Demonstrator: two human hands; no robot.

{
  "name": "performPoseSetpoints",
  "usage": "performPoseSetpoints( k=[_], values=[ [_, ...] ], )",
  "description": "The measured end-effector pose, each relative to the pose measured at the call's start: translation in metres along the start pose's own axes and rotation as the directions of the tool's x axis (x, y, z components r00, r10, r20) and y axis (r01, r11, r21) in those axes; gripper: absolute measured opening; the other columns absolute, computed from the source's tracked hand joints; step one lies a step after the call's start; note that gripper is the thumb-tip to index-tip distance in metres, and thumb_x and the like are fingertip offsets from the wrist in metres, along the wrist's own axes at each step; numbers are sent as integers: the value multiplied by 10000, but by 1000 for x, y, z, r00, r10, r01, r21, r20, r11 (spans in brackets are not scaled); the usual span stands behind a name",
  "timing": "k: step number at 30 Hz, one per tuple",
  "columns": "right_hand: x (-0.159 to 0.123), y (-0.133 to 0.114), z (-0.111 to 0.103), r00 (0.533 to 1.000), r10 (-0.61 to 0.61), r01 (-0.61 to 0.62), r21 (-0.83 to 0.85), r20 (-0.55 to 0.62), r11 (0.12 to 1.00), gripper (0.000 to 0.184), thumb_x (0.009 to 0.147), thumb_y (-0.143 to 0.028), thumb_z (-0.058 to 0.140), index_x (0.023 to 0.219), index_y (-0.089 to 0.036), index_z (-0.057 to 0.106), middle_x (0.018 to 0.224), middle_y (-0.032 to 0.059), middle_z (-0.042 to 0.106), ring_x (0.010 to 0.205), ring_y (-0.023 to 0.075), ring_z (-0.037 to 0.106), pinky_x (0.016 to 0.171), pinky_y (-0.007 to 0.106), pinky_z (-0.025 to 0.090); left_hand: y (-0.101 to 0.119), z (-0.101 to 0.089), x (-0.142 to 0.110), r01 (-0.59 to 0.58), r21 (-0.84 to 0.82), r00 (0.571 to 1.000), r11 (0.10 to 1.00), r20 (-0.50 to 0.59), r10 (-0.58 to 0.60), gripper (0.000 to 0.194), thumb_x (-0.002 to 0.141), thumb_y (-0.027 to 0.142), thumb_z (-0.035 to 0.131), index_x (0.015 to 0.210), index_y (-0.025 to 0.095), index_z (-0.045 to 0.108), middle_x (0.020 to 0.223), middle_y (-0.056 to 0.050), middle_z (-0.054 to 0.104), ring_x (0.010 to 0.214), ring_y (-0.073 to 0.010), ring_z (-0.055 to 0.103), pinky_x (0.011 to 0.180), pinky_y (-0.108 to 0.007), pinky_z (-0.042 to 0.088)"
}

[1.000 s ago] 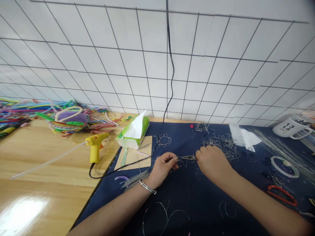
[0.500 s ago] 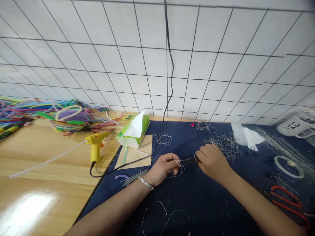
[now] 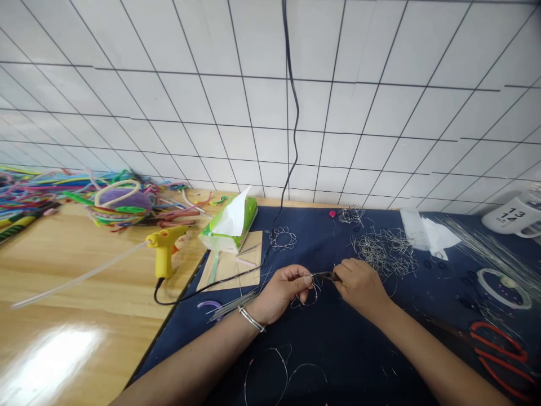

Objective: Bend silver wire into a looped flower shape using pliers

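Observation:
Between thumb and fingers, my left hand (image 3: pixel 285 292) pinches a looped piece of thin wire (image 3: pixel 305 299), whose curls hang below the fingertips. My right hand (image 3: pixel 361 285) is closed around dark pliers (image 3: pixel 324 275); the handles are mostly hidden in the fist. The pliers' jaws point left and meet the wire right at my left fingertips. Whether the jaws are clamped on it is too small to make out. A flower-shaped wire ring (image 3: pixel 283 239) lies on the dark blue cloth (image 3: pixel 346 349) beyond my left hand. Larger wire loops (image 3: pixel 267 375) lie nearer to me.
A yellow glue gun (image 3: pixel 165 251) and a tissue pack (image 3: pixel 231 225) stand left. Tangled wire (image 3: pixel 384 251), straight wires (image 3: pixel 490 248), red-handled scissors (image 3: pixel 499 341), a tape-like ring (image 3: pixel 505 288) and a white mug (image 3: pixel 511 215) are right. A black cord (image 3: pixel 291 141) hangs down the wall.
My right hand and the pliers have moved slightly left and down, so the jaws sit closer to my left fingertips. My left hand keeps its pinch on the wire. The view has shifted slightly.

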State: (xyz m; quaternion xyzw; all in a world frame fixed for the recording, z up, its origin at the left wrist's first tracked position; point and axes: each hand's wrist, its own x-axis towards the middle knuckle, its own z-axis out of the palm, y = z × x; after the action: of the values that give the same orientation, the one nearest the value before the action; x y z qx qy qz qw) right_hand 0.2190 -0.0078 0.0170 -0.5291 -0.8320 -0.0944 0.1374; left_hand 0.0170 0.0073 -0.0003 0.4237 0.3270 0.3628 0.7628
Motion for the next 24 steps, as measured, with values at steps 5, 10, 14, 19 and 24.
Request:
performPoseSetpoints(
  k=[5,10,14,19,24],
  values=[
    [0,-1,-2,997,75,-75,8,33,997,187,811,-211,459,643,-162,523,639,7,497,654,107,452,631,223,286,1,2,0,-94,201,987,975,-113,119,198,794,351,526,792,155,553,560,28,500,505,-69,400,521,-194,311],
    [-3,-2,-15,985,132,-135,20,111,991,201,820,-253,454,643,-173,505,645,-7,505,612,93,444,575,216,273,2,0,0,-156,246,973,957,-130,192,157,812,304,494,825,153,537,624,13,515,583,-90,447,588,-212,352],
    [-7,-5,-18,966,136,-153,60,219,986,216,825,-295,454,647,-183,502,643,-19,510,591,87,459,539,212,266,1,-1,2,-146,241,976,959,-121,179,156,807,304,502,825,150,523,655,-4,560,621,-108,507,626,-234,401],
    [-6,-8,-9,963,166,-164,-30,213,986,205,822,-295,455,664,-186,526,666,-3,533,634,111,493,573,230,297,-2,-2,2,-113,252,982,961,-116,146,175,780,310,548,824,141,537,656,-18,600,621,-119,555,630,-248,434],
    [-7,-4,-1,961,184,-175,-64,204,983,190,819,-297,462,684,-187,538,678,1,544,655,119,507,595,237,318,-3,-3,1,-104,208,990,973,-74,122,183,801,289,526,889,132,559,754,-50,641,685,-138,601,675,-277,460]
  ],
)
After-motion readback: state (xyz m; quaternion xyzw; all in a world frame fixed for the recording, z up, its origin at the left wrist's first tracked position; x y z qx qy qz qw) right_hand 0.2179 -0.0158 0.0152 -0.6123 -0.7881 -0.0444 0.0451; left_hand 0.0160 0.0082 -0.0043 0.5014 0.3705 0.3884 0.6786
